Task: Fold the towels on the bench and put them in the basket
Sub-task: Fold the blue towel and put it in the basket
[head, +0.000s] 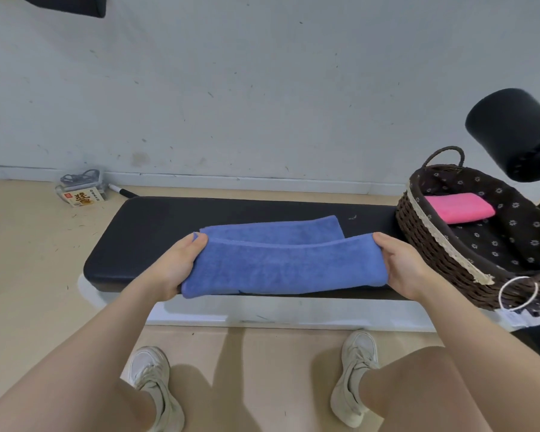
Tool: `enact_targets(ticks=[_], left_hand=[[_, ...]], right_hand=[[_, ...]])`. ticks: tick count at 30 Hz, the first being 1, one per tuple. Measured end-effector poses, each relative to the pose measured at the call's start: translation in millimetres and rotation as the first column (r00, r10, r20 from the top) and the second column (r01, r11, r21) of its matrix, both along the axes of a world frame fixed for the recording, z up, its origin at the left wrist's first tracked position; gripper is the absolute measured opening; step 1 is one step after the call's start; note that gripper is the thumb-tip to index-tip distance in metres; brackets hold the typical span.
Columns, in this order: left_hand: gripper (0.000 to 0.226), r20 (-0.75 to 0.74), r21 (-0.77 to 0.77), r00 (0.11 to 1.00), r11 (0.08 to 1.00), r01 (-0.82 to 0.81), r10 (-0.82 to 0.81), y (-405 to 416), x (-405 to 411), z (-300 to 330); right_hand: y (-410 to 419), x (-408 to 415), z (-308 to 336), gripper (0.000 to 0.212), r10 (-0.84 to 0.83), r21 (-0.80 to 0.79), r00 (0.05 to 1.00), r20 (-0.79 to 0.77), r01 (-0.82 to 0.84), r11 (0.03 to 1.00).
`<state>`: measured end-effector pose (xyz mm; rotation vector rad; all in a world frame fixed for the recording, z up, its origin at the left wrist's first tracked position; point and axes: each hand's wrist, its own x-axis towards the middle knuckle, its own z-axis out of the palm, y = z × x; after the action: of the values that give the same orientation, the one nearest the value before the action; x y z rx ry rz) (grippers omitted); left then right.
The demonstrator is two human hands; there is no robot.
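1. Across the middle of the scene runs the long black padded table (156,226), bearing the work.
2. At its right end sits the dark woven wicker basket (430,244), one folded pink towel (459,207) already inside.
3. Near the table's front edge, the blue terry towel (281,263) is half folded, not yet stowed.
4. Left hand (172,269) and right hand (406,263) each grip, pinching its ends.

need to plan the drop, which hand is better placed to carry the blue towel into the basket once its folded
Right. The right hand grips the blue towel at the end nearest the basket; the left hand holds the far end.
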<state>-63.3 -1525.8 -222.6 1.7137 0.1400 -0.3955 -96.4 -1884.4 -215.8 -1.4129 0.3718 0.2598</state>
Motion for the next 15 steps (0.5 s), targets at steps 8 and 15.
enact_targets(ticks=[8,15], left_hand=[[0.028,0.271,0.279,0.956,0.94,-0.193,0.116,-5.0,16.7,-6.7],[0.031,0.267,0.346,0.943,0.893,-0.286,0.199,-6.1,50.7,-22.7]], right_hand=[[18.8,22.2,-11.5,0.027,-0.069,-0.403,0.995,0.075,0.093,0.91],[29.2,77.6,-20.6,0.027,-0.13,-0.534,0.983,0.127,0.178,0.826]])
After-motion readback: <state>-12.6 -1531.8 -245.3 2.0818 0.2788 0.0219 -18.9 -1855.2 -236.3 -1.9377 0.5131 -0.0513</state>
